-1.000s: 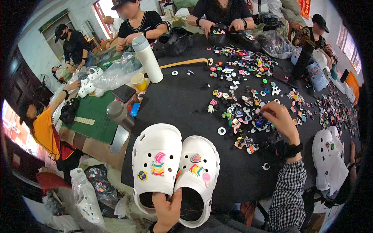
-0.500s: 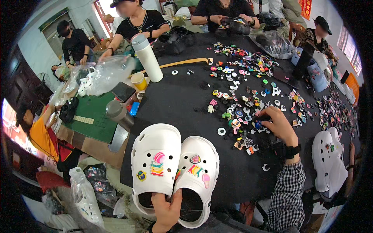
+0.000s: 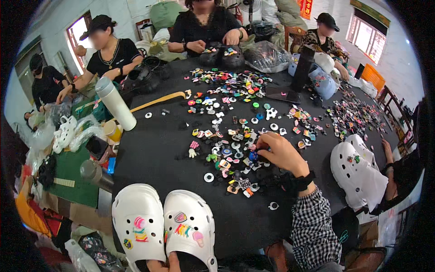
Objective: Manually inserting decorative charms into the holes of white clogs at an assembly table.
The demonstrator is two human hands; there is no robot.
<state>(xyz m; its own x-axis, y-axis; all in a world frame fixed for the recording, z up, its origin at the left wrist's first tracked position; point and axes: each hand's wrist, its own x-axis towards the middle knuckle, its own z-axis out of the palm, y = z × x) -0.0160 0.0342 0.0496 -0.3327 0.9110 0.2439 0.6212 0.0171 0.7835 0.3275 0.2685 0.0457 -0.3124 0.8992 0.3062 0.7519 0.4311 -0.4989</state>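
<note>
At the lower left, my left hand (image 3: 164, 265) grips a pair of white clogs by their openings, fingers inside one and thumb at the other; the frame's lower edge cuts it off. The left clog (image 3: 152, 205) and the right clog (image 3: 192, 213) carry colourful charms, among them stripes and a pink ice cream. My right hand (image 3: 283, 155) reaches over the loose shoe charms (image 3: 226, 165). Its thumb and forefinger are pinched at a blue charm (image 3: 253, 156); whether it is lifted off the pile, I cannot tell.
A white bottle (image 3: 115, 104) and a yellow cup (image 3: 111, 130) stand left on the black table. More white clogs (image 3: 355, 174) lie at right beside another person's arm. More charms (image 3: 355, 113) spread behind. Across the table, a person handles black clogs (image 3: 222, 57).
The view has swung to the right, so the scene sits further left and the clogs lower. My right hand remains at the same part of the charm pile.
</note>
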